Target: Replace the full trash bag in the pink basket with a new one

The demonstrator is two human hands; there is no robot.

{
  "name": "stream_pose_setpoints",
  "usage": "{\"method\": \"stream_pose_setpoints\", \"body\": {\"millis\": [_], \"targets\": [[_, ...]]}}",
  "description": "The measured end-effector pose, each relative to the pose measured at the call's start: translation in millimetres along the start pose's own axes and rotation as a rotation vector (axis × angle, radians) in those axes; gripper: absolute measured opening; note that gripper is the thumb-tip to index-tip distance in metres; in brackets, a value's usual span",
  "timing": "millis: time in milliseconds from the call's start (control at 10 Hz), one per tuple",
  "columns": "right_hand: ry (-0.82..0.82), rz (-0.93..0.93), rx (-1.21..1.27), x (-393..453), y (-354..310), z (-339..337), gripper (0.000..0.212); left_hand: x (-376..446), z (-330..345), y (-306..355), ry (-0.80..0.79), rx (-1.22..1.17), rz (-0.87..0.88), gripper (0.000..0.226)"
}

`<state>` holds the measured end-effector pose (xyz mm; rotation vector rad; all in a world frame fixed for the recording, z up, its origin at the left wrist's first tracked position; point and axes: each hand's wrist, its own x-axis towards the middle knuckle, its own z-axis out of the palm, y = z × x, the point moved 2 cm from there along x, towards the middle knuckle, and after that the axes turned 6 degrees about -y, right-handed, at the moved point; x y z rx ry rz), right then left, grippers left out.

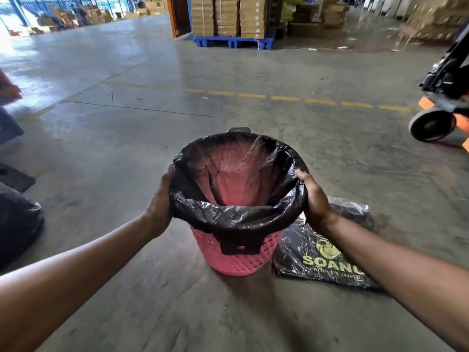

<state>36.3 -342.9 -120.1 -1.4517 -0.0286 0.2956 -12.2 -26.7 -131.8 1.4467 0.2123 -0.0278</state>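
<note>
Both forearms reach in from the bottom corners toward the pink basket (238, 255), which stands on the concrete floor (152, 288) at centre. My left hand (160, 199) cups the basket's rim at nine o'clock, fingers curled round the outside and thumb up over the edge, pressing the black trash bag (236, 219) against it. My right hand (314, 199) does the same at three o'clock, thumb hooked over the rim onto the plastic, fingers wrapped below. The bag lines the basket, its mouth folded down over the rim all the way round; the inside looks empty (pink mesh glows through the thin film). A flap of the bag hangs down the near side at six o'clock. Just beside the basket at four o'clock lies a flat black packet with yellow print (327, 255), partly under my right wrist. At nine o'clock, by the frame's left edge, sits a bulging black sack (17, 224). A pallet jack (441, 97) stands at two o'clock, stacked cartons on a blue pallet (233, 41) at twelve.
</note>
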Motion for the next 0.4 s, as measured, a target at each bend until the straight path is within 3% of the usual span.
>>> {"method": "stream_pose_setpoints", "body": {"millis": [100,200,300,400], "targets": [[0.077,0.021,-0.04,5.7,-2.5,-3.3,0.039,9.7,1.5,6.0,0.051,0.074,0.011,0.06],[0.084,0.043,-0.079,4.7,-4.0,-5.5,0.044,9.9,0.4,7.2,0.018,0.135,-0.007,0.074],[-0.019,0.039,-0.222,-5.8,-16.1,-4.7,0.044,1.4,-9.0,14.3,-0.05,0.329,-0.061,0.107],[-0.083,-0.009,-0.306,-14.3,-29.9,-13.8,0.039,1.4,-28.5,12.8,0.008,0.471,-0.07,0.104]]}}
